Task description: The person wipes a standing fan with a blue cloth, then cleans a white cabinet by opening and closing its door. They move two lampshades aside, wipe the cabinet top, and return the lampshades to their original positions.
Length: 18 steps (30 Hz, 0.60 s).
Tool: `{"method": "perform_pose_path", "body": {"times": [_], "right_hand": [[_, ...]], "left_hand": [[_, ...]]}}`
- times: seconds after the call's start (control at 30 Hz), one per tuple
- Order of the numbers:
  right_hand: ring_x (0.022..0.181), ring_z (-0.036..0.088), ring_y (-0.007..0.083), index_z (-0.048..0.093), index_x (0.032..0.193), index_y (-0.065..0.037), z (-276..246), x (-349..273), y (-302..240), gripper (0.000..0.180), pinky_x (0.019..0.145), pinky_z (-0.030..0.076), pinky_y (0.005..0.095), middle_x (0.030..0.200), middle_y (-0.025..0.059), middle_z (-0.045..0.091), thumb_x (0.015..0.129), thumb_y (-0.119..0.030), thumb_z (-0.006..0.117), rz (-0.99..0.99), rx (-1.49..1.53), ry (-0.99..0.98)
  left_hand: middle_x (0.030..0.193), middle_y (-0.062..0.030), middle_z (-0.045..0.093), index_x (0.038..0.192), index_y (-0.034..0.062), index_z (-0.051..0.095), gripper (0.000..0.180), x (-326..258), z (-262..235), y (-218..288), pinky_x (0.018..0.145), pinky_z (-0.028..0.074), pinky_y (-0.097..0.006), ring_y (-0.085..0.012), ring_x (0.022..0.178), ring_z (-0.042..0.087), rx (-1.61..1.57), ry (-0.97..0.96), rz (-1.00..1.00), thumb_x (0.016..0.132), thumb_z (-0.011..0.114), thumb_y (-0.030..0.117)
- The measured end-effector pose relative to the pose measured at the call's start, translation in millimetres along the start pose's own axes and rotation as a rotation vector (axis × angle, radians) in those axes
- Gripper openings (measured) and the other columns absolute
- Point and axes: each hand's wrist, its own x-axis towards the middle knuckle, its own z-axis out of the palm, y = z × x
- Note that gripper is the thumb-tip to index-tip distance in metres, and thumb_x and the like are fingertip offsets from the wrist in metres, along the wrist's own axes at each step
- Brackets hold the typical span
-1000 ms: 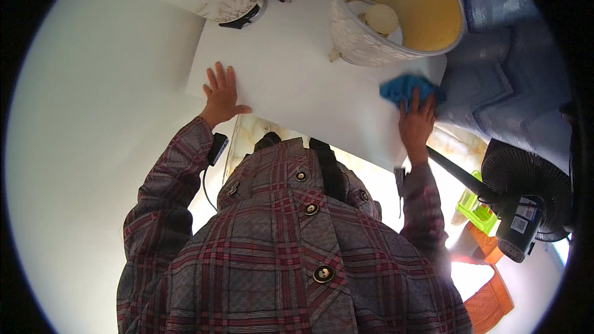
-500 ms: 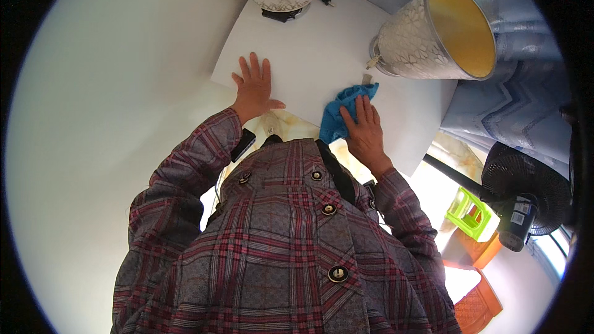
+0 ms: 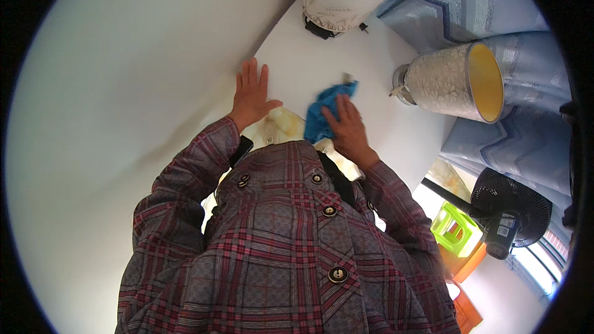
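Note:
A blue cloth [image 3: 318,114] lies bunched on the white tabletop [image 3: 387,139], near its front edge. Flat against its right side is my right hand [image 3: 349,133], fingers stretched out and slightly blurred. My left hand [image 3: 250,96] is open at the table's left edge, close to the wall, with its fingers spread and nothing in it. A small greyish piece [image 3: 347,78] shows at the cloth's far tip; I cannot tell what it is. To the right of the cloth stands a lamp [image 3: 439,81] with a patterned pale shade and yellow inside.
A white patterned lampshade-like object [image 3: 340,3] with a black base stands at the far end. Blue curtains [image 3: 489,142] hang along the right. Below right are a black fan [image 3: 510,204], a bright green plastic stool [image 3: 455,229] and orange furniture [image 3: 467,266]. A wall [image 3: 124,117] bounds the left.
The view has shifted, so the lamps sit further right in the picture. My right hand and the cloth have moved left, away from the patterned lamp. My left hand stays at the table's left edge.

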Motion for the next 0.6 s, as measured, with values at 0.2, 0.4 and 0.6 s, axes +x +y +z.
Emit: {"method": "perform_pose_path", "body": {"times": [0.2, 0.4, 0.6], "right_hand": [[0.134, 0.034, 0.0477, 0.050, 0.136, -0.012, 14.3, 53.7, 6.5, 0.064, 0.109, 0.032, 0.0529, 0.145, 0.0302, 0.035, 0.074, -0.009, 0.063, -0.039, -0.142, -0.030], [0.133, 0.030, 0.0532, 0.037, 0.146, -0.011, -5.1, 83.9, 100.6, 0.068, 0.110, 0.027, 0.0545, 0.145, 0.0370, 0.029, 0.088, -0.037, 0.061, 0.556, -0.268, -0.076], [0.131, 0.035, 0.0528, 0.038, 0.145, -0.015, -7.2, 114.4, 132.0, 0.069, 0.107, 0.034, 0.0517, 0.142, 0.0368, 0.034, 0.085, -0.037, 0.066, 0.537, -0.276, 0.029]], "left_hand": [[0.154, -0.0328, 0.005, 0.147, -0.0057, 0.020, 0.097, 3.4, -11.3, -11.0, 0.115, 0.014, -0.056, -0.0488, 0.143, 0.004, -0.032, -0.094, 0.067, 0.080, 0.072, 0.043], [0.152, -0.0348, 0.009, 0.144, -0.0097, 0.024, 0.093, 10.6, -21.9, -3.2, 0.116, 0.015, -0.054, -0.0505, 0.142, 0.010, 0.054, -0.211, 0.031, 0.082, 0.071, 0.039], [0.149, -0.0347, 0.014, 0.143, -0.0070, 0.028, 0.087, 7.2, -27.1, -10.2, 0.109, 0.026, -0.058, -0.0504, 0.140, 0.015, 0.094, -0.130, 0.125, 0.080, 0.073, 0.032]]}}
